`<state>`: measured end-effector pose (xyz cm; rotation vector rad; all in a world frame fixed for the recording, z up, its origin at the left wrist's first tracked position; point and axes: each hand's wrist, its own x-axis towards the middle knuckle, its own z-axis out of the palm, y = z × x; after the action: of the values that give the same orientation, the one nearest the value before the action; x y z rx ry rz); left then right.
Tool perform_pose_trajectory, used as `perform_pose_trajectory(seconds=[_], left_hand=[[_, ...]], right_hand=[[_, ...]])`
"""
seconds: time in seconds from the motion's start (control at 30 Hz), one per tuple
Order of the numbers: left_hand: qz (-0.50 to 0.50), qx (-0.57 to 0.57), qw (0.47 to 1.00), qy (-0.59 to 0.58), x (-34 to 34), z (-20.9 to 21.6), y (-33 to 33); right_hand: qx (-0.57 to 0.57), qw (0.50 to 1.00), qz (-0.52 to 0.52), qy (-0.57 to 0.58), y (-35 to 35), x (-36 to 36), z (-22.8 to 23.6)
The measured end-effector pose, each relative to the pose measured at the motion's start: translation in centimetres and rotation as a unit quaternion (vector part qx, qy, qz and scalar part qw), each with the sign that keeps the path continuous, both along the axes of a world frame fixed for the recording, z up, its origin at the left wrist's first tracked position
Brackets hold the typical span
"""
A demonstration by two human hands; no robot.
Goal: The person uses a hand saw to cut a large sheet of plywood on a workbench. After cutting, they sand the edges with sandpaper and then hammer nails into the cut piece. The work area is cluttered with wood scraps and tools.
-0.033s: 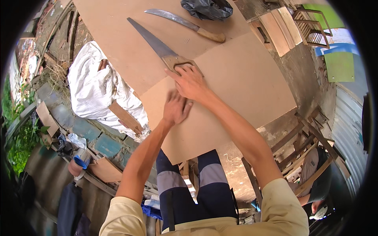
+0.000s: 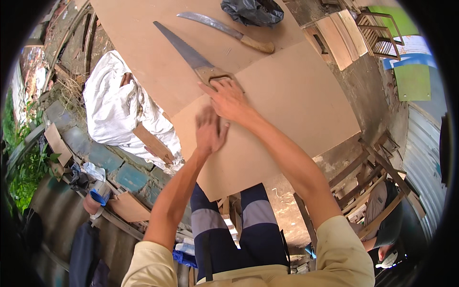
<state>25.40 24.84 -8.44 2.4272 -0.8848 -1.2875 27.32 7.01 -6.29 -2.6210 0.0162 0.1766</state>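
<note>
My right hand [image 2: 228, 99] is closed on the wooden handle of a hand saw [image 2: 188, 53], its index finger stretched toward the left. The saw lies flat, with its toothed blade pointing to the far left. Beside it my left hand [image 2: 209, 131] rests palm down on a smaller brown board [image 2: 291, 105], fingers stretched and slightly blurred. That board lies over a larger brown sheet [image 2: 138, 52]. Beyond the saw is a long curved knife [image 2: 229, 31] with a wooden handle, touched by neither hand.
A crumpled black plastic bag [image 2: 252, 12] sits at the far edge. To the left, a white cloth [image 2: 110, 103] lies by the sheet with a wood strip [image 2: 152, 142] on it. At the right are wooden frames [image 2: 356, 170] and a person's dark sleeve [image 2: 391, 225].
My left hand has shifted slightly to the left on the board, away from the right hand. The right hand and saw have barely moved.
</note>
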Motion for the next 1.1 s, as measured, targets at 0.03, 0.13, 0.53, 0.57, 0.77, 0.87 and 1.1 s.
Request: perform_pose_trajectory(seconds=[0.03, 0.13, 0.53, 0.57, 0.77, 0.87, 1.1], left_hand=[[0.120, 0.038, 0.991, -0.042, -0.5, 0.1, 0.7], [0.258, 0.123, 0.958, -0.019, 0.6, -0.6, 0.9], [0.194, 0.201, 0.951, 0.133, 3.9, -1.3, 0.2], [0.192, 0.206, 0.950, 0.136, 3.9, -1.2, 0.4], [0.208, 0.178, 0.952, 0.139, 4.0, -0.5, 0.6], [0.219, 0.165, 0.954, 0.124, 3.6, -0.8, 0.6], [0.211, 0.156, 0.959, 0.112, 3.5, -0.8, 0.8]], right_hand=[[0.034, 0.999, 0.028, -0.009, 0.5, 1.0, -0.6], [0.094, 0.990, 0.102, -0.021, 0.9, 2.3, -2.0], [-0.095, 0.971, 0.099, 0.198, -14.4, -1.0, -5.8], [-0.126, 0.962, 0.092, 0.224, -15.6, -1.0, -5.2], [-0.362, 0.876, -0.128, 0.291, -23.7, 0.3, -0.6], [-0.343, 0.895, -0.135, 0.250, -23.4, -1.0, -2.2], [-0.233, 0.897, -0.242, 0.287, -16.1, 1.2, -5.4]])
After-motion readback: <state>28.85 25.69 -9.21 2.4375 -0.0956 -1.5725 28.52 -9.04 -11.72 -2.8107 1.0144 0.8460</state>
